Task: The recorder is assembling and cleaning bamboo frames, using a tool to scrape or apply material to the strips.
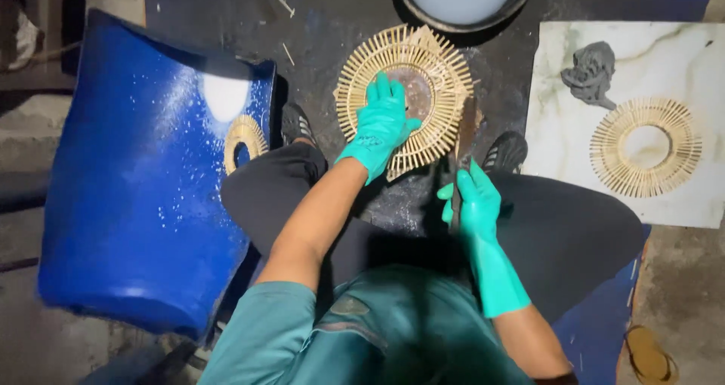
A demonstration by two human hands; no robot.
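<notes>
My left hand (381, 124), in a teal rubber glove, presses flat on a round frame of pale wooden sticks (434, 68) lying on the dark floor between my feet. My right hand (476, 200), also gloved in teal, grips the handle of a flat rusty trowel (467, 128) whose blade rests at the frame's right edge. The frame's centre is a brownish disc, partly hidden under my left fingers.
A second stick ring (646, 147) and a lump of grey clay or cement (590, 72) lie on a white marble slab (680, 53) at right. A curved blue plastic sheet (136, 204) at left carries a small stick ring (244, 140). A dark basin (461, 0) of pale liquid stands ahead.
</notes>
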